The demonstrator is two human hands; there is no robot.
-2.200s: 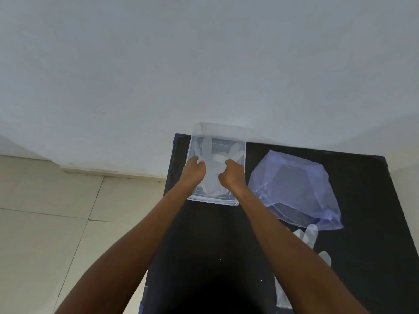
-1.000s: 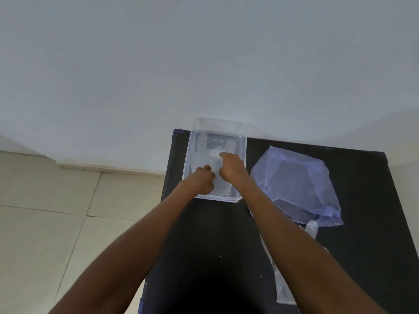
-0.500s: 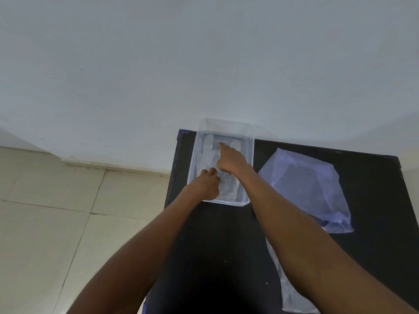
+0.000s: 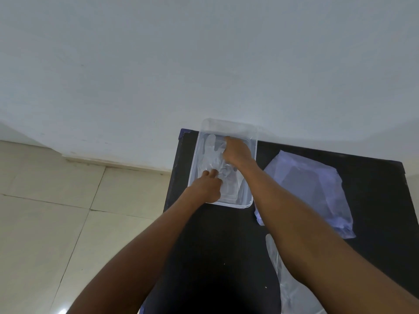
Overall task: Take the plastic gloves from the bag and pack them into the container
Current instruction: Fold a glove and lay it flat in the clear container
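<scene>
Both hands press glove (image 4: 212,155) into container (image 4: 254,141); bag (image 4: 317,191) beside.

Soft, dim, bluish light; glare on the glossy cream floor tile (image 4: 61,310); wide-angle bending curves the edges.

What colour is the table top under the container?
Black, with a blue edge; the table top shows best in the head view.

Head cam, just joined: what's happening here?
A person is packing thin plastic gloves into a clear container at the far left corner of a black table. Both hands are inside it: the left hand pins a glove near the front while the right hand presses it down further back. The bag lies to the right, and another glove waits on the table.
</scene>
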